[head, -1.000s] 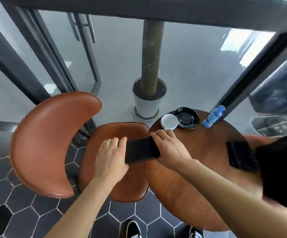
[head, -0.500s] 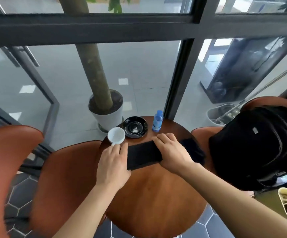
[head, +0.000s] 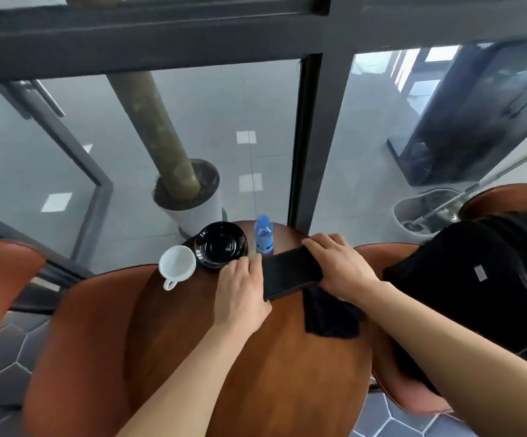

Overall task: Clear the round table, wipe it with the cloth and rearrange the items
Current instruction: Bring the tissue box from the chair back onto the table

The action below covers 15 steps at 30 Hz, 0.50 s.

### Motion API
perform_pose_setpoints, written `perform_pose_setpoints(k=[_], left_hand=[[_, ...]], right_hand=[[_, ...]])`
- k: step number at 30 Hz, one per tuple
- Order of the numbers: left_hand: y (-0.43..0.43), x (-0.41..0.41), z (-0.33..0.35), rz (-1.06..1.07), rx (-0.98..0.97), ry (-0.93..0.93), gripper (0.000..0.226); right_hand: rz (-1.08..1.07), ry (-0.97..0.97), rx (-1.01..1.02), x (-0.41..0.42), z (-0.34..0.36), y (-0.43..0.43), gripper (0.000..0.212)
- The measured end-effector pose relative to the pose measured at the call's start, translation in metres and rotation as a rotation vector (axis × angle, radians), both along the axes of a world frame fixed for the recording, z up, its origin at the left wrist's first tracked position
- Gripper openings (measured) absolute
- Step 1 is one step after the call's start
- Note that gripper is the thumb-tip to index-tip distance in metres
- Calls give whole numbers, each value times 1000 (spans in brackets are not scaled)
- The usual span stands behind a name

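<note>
The round table (head: 256, 357), a brown wooden surface, fills the lower middle of the head view, with brown leather chairs on both sides of it. Both hands hold a flat black rectangular object (head: 290, 274) over the far part of the surface. The left hand (head: 241, 294) grips its near-left end, fingers curled over the top edge; the right hand (head: 338, 264) clasps its far-right end, fingers wrapped across the top. Whether the object rests on the wood or is lifted just above it cannot be told.

A dark cloth (head: 328, 316) lies crumpled on the surface just under and in front of the right hand, partly hidden by the right forearm and close to the right edge of the table.

At the far rim stand three items in a row. A white cup (head: 177, 263) sits leftmost with its handle pointing toward the camera. A black saucer (head: 221, 244) is just beside it, touching or nearly touching the cup. A small blue water bottle (head: 263, 234) stands upright to the right of the saucer, close to the far end of the black object.

A black backpack (head: 482, 288) rests on the chair seat at right. Beyond the glass wall (head: 67, 152) a potted tree (head: 189, 197) stands on grey floor.
</note>
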<state>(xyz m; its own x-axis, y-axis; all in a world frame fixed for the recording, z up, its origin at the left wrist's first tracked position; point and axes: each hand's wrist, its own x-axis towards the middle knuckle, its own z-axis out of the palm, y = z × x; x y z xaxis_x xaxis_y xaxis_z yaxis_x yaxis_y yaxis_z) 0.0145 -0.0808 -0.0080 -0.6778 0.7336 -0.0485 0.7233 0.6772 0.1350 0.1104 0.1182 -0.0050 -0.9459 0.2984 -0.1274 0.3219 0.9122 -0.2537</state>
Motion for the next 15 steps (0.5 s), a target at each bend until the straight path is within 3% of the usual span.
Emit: perform_pose_setpoints(k=[15], left_hand=[[58, -22, -48, 3, -70, -55, 92]], right_hand=[[16, -120, -65, -34, -43, 63, 79]])
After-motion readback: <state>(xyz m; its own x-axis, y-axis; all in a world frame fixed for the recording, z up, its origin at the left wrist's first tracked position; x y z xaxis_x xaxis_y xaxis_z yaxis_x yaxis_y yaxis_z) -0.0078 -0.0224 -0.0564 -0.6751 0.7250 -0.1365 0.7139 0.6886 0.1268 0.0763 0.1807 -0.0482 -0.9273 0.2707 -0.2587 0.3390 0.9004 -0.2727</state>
